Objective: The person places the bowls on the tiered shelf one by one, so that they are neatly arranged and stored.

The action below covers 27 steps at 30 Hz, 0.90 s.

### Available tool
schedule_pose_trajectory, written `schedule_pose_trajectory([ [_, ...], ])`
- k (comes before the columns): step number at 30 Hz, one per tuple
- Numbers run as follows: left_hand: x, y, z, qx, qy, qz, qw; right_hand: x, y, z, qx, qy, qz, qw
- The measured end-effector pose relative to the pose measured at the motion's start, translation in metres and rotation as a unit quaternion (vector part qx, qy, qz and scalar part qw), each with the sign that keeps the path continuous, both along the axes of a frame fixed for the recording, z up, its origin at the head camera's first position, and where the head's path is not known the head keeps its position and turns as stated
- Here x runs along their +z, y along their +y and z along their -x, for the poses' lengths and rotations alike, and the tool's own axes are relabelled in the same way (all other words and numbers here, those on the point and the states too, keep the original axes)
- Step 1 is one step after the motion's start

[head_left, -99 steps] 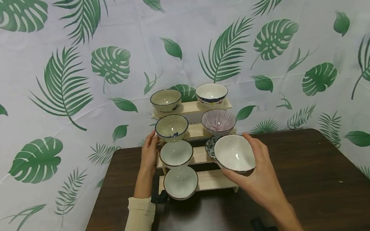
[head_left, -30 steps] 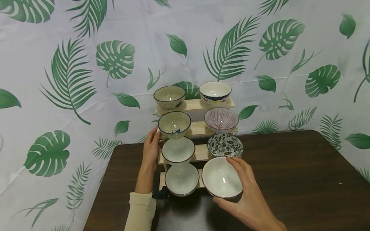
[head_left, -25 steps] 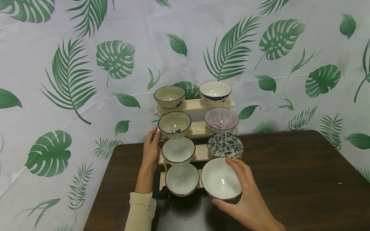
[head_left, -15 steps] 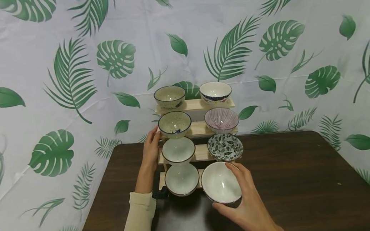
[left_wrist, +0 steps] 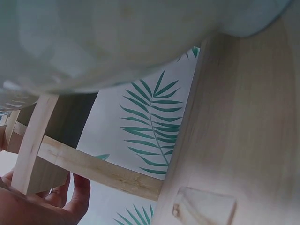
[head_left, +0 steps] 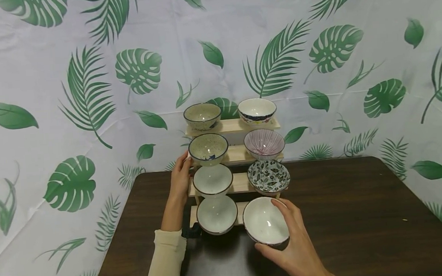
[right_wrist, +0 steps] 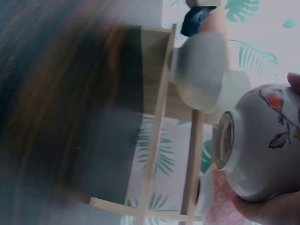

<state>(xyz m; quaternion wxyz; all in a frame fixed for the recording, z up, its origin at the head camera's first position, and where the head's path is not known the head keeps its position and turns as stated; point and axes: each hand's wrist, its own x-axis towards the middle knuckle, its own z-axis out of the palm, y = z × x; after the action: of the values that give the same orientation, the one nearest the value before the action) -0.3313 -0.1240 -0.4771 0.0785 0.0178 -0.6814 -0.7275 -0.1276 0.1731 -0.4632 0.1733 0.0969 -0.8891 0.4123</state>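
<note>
My right hand grips a white bowl by its right side, thumb low in front and fingers at the rim. In the right wrist view this bowl shows a painted flower on its outside, and its foot is clear of the rack's rails. The bowl overlaps the right part of the lowest tier in the head view. My left hand holds the left side of the wooden tiered rack. In the left wrist view its fingers curl behind a wooden upright.
Down the rack's left side stand two speckled green bowls and two plain white bowls. On the right are a white bowl with a dark band, a purple-striped bowl and a leaf-patterned bowl. The dark table extends rightward.
The white bowl in my right hand has moved down and left from in front of the leaf-patterned bowl, uncovering it, then slightly lower. My left hand keeps its hold on the rack.
</note>
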Motion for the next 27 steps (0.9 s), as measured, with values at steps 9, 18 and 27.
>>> schedule_pose_trajectory([
  [9, 0.000, 0.000, 0.001, 0.003, -0.003, -0.004, 1.0000, -0.014, 0.003, 0.002, -0.003, -0.007, 0.001, 1.0000],
  [18, 0.000, 0.000, 0.001, 0.003, -0.003, -0.001, 1.0000, -0.026, 0.006, 0.007, 0.000, 0.000, -0.008, 1.0000],
  [27, 0.001, 0.001, 0.000, 0.002, -0.001, 0.001, 1.0000, -0.038, 0.006, 0.014, 0.008, 0.006, -0.002, 0.9999],
])
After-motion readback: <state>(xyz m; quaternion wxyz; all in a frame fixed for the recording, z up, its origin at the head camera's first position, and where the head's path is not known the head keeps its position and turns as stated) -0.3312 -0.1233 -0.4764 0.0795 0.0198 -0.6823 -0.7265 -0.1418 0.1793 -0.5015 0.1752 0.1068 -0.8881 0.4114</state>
